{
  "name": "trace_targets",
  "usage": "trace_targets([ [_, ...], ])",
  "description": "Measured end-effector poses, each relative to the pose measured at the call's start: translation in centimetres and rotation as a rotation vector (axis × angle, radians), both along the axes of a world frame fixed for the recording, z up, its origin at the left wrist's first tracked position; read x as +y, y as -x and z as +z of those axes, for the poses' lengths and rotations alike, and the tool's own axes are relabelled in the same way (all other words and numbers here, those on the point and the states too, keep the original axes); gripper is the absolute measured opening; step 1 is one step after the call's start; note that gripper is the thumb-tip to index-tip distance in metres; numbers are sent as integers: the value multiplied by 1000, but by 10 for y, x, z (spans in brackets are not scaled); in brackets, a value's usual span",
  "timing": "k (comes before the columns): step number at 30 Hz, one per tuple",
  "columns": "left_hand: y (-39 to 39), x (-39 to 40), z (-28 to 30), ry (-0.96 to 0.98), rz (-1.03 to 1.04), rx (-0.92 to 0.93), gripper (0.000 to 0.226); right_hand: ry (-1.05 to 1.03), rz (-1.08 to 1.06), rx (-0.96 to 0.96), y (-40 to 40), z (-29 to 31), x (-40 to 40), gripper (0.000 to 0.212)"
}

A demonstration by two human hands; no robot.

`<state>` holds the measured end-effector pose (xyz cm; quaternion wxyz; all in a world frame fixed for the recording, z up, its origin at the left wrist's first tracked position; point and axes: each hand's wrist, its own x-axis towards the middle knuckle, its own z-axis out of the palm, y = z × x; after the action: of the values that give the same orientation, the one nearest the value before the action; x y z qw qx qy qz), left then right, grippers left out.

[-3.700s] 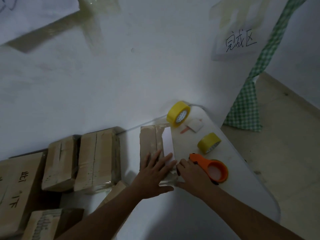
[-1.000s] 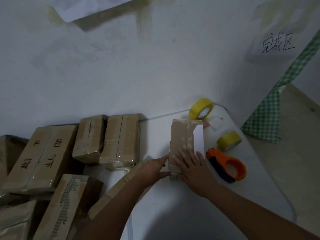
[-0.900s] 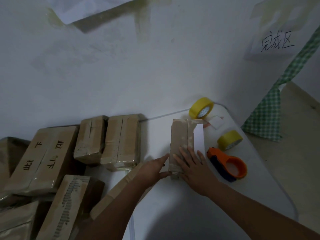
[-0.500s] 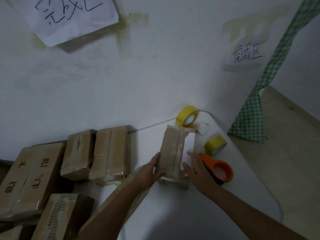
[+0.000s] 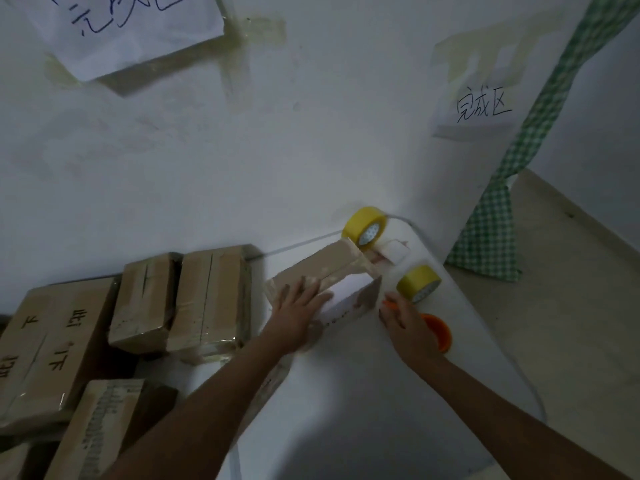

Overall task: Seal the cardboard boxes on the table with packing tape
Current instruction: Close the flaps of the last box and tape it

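White wall (image 5: 242,161) fills the background, two handwritten paper signs (image 5: 481,109) taped to it, and a green checked cloth (image 5: 491,233) hangs at the right beyond the table's (image 5: 363,403) far right corner. On the white table, the cardboard box (image 5: 329,268) being worked sits tilted near the far edge, turned at an angle with a white face toward the camera. Left hand (image 5: 298,306) lies flat on top of its near end, fingers straight and spread, pressing down. Right hand (image 5: 405,323) sits just beside the box's right end, fingers loosely curled over the orange tape dispenser (image 5: 438,329) (whether it actually grips it, I cannot tell). One yellow tape roll (image 5: 365,226) stands at the far edge against the wall, touching the box's far corner; a second yellow roll (image 5: 419,284) lies near the right edge, just beyond the dispenser. Taped brown boxes (image 5: 180,299) crowd the left side.
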<state>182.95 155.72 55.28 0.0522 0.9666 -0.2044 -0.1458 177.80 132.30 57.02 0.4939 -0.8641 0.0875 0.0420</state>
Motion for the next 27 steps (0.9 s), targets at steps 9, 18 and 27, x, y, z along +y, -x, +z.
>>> trace_targets([
  [9,19,2,3,59,184,-26,62,-191,77,19,-13,0,34,37],
  [18,45,-11,-3,56,219,-1,77,-62,36,7,-1,5,22,27],
  [27,59,-10,6,43,147,52,81,80,184,105,-14,18,26,39],
])
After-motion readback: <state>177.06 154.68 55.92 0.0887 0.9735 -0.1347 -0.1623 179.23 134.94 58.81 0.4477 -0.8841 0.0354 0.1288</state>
